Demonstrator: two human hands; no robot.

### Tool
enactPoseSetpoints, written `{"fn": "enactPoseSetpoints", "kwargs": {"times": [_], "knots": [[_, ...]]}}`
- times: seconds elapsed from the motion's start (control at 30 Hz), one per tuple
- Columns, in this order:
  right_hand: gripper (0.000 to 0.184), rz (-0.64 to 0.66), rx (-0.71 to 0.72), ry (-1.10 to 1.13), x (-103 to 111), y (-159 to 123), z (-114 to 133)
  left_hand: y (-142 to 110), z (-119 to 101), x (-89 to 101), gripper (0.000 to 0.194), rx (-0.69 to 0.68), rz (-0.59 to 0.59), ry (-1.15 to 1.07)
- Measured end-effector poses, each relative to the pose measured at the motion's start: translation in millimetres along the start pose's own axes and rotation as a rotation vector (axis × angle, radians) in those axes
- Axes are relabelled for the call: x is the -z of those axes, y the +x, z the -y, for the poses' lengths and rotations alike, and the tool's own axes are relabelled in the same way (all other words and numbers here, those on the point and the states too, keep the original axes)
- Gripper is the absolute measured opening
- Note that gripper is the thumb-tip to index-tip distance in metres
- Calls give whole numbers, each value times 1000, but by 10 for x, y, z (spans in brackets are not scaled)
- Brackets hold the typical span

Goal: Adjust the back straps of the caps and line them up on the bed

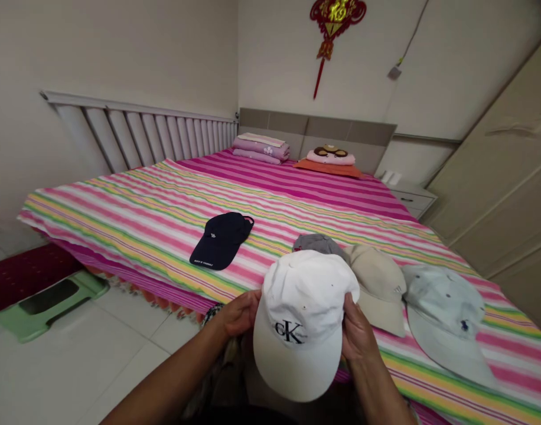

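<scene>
A white baseball cap [303, 295] with dark "CK" letters is held up in front of me, its brim pointing down toward my body. My left hand [241, 313] grips its left edge, with the fingertips partly hidden behind the cap. On the other side my right hand [357, 327] pinches the cap's right edge. Just behind it lies a grey cap [319, 242], mostly covered from view. A beige cap [377, 283] and a pale blue-grey cap [447, 313] rest on the bed to the right. A navy cap [224, 239] lies apart to the left.
The caps lie on a bed with a striped sheet [133, 206]. Folded bedding [259, 150] and a pink pillow [330, 158] sit by the headboard [328, 136]. A green stool [44, 310] stands on the tiled floor at left; a white nightstand [412, 200] is at far right.
</scene>
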State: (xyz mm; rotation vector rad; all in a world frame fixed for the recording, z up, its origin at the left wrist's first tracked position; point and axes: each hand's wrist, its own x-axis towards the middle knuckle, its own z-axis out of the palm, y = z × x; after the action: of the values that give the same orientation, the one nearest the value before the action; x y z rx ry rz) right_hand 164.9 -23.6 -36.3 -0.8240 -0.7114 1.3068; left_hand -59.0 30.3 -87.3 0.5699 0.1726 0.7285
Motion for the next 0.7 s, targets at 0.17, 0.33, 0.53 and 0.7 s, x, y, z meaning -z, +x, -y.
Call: {"fn": "enactPoseSetpoints", "kwargs": {"times": [0.17,0.33,0.53,0.7], "knots": [[41,57,-42,-67,21,-49,-7,207,-22,-94,31,86,-154,-105],[55,21,25,-109,38,-72,20,275,30,-258,34,149,-158,-183],[49,26,38,-151,146,-64,105,249,-16,-345,40,106,-172,-194],[42,-10,99,-176,248,-37,142,212,-73,-509,48,34,-167,-212]]}}
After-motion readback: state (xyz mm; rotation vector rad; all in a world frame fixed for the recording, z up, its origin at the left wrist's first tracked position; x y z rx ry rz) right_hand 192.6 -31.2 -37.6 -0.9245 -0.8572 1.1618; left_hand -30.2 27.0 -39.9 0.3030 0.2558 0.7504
